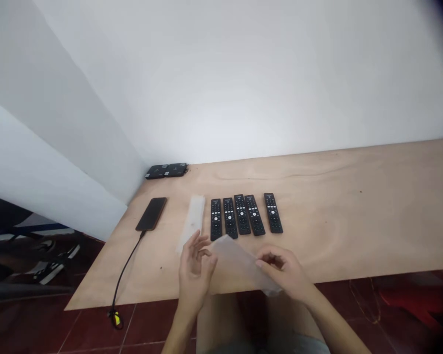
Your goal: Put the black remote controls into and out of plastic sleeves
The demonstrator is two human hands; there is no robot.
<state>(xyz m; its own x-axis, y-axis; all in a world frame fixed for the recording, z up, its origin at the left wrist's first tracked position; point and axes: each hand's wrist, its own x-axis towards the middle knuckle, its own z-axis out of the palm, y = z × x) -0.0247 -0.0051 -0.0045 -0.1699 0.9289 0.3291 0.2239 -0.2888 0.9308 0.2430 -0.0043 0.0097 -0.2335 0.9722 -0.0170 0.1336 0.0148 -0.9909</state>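
A long translucent plastic sleeve is held above the near edge of the wooden table. My left hand pinches its left end and my right hand grips its right part. Just beyond my hands lie several black remote controls side by side, with one set a little apart to the right. A second translucent sleeve lies flat on the table left of the remotes.
A black phone lies at the table's left, with a black cable running off the front edge. Two small black boxes sit in the back corner against the white wall. Red floor tiles and sandals show at the left.
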